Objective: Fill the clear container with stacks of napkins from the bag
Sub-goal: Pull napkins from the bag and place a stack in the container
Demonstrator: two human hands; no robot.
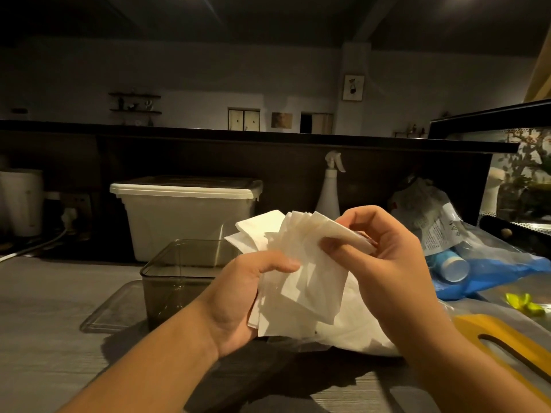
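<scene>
A fanned stack of white napkins (301, 272) is held up in the middle of the view, above the counter. My left hand (238, 299) grips its lower left side, thumb on top. My right hand (384, 254) pinches the upper right corner between thumb and fingers. The clear smoky container (167, 272) stands open on the counter just left of and behind my left hand; I see no napkins inside. Its clear lid (110, 308) lies flat beside it. The plastic bag with more white napkins (357, 326) lies under my hands.
A white lidded bin (185, 213) and a white spray bottle (329, 189) stand against the dark back panel. Right of my hands lie a clear bag with blue bottles (465, 263) and a yellow cutting board (507, 344). A glass case (521, 174) is at far right.
</scene>
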